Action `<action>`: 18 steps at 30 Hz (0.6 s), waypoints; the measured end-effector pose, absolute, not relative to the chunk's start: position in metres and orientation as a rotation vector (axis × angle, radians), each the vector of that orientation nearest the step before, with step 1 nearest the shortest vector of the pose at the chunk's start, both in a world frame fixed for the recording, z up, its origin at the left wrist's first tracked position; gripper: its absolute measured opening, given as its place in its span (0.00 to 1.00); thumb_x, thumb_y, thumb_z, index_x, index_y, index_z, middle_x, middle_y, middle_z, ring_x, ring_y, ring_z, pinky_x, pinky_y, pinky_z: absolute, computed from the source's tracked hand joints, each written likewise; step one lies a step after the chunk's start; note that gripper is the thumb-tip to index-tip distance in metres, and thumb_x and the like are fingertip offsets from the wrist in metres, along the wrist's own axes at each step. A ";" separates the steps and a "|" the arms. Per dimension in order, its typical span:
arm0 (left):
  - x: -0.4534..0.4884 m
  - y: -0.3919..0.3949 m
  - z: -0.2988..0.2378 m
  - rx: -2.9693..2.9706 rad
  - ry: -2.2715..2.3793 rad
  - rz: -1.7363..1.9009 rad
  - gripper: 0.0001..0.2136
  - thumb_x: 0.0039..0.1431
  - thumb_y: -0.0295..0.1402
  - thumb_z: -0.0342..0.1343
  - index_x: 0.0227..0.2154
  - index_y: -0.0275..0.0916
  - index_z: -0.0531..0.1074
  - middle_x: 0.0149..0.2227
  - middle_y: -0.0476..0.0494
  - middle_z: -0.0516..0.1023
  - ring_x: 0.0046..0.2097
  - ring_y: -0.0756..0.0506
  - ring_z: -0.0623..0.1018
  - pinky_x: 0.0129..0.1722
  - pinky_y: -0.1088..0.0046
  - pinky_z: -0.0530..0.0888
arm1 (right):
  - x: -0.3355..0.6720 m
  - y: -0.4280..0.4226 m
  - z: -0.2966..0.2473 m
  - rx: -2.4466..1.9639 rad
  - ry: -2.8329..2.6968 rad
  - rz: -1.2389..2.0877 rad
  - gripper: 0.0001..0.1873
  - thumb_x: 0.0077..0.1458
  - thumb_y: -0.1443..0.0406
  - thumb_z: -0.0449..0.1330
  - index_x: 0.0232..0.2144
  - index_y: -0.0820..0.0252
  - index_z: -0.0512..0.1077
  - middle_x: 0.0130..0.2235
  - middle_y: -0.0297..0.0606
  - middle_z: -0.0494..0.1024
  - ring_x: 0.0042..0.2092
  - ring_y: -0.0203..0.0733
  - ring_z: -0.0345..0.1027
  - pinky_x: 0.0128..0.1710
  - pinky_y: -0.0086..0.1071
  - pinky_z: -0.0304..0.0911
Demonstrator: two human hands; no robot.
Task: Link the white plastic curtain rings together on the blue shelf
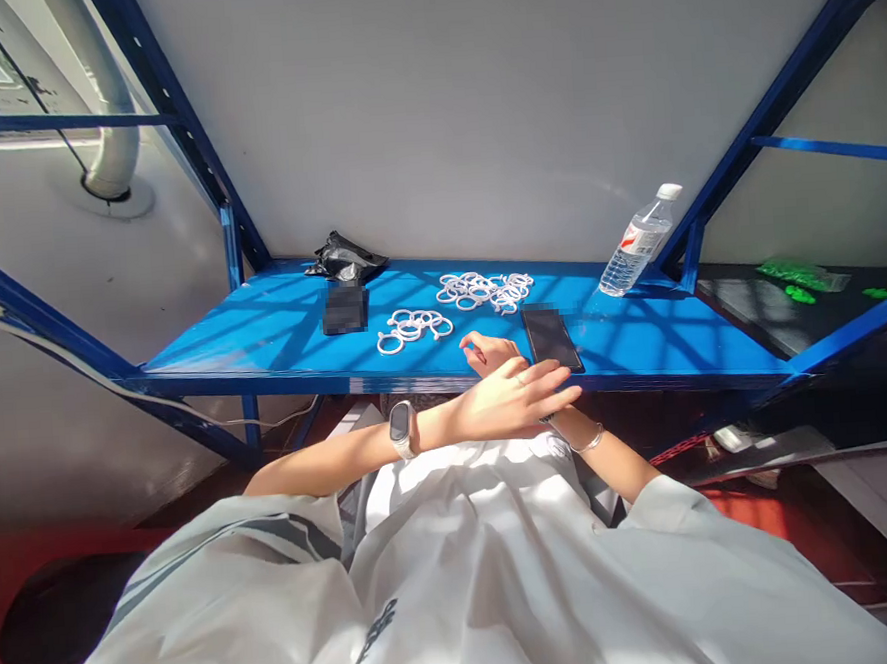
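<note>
My left hand (521, 395), with a smartwatch on a pale band (401, 430) at its wrist, lies across my right wrist. Its fingers are stretched out and apart, with nothing seen in them. Partly covered behind it is my right hand (488, 351), its visible fingers loosely bent and no object showing in them. A thin bracelet (589, 439) circles my right forearm, and a small dark band shows under the left hand. Just beyond the fingers a dark phone (551, 339) lies flat on the blue shelf (295, 366). White plastic rings (414, 325) lie left of my hands.
A larger heap of white rings (484, 291) lies farther back. At the back left are a crumpled black plastic bag (345, 257) and a black, blurred-out object (344, 308). A clear water bottle (636, 246) stands near the right blue post. Green items (795, 272) lie beyond it.
</note>
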State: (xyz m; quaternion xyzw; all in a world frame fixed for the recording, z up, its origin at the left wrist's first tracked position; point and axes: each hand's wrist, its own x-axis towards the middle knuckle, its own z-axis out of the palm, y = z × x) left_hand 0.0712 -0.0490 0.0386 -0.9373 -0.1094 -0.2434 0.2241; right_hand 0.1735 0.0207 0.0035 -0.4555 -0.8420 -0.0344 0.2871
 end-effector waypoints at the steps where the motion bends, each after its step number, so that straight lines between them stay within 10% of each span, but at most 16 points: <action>1: 0.085 -0.053 0.038 -2.581 -0.224 -0.607 0.25 0.65 0.41 0.51 0.62 0.37 0.62 0.64 0.31 0.65 0.64 0.35 0.66 0.51 0.61 0.69 | 0.170 0.028 0.010 -1.225 -2.259 -0.077 0.15 0.63 0.67 0.51 0.38 0.61 0.78 0.26 0.30 0.74 0.27 0.35 0.66 0.28 0.26 0.60; 13: 0.090 0.010 0.039 -2.655 -0.125 -0.564 0.11 0.67 0.37 0.52 0.40 0.34 0.73 0.35 0.40 0.78 0.41 0.42 0.77 0.46 0.63 0.65 | 0.141 0.066 0.050 -1.394 -2.347 -0.052 0.12 0.65 0.69 0.51 0.46 0.64 0.72 0.50 0.48 0.77 0.51 0.47 0.67 0.48 0.37 0.62; 18: 0.081 -0.005 0.049 -2.578 -0.073 -0.585 0.18 0.66 0.26 0.49 0.58 0.40 0.66 0.53 0.38 0.76 0.45 0.43 0.76 0.44 0.64 0.65 | 0.123 0.060 0.064 -1.339 -2.494 -0.131 0.12 0.65 0.68 0.53 0.47 0.65 0.72 0.50 0.47 0.77 0.52 0.49 0.67 0.50 0.39 0.64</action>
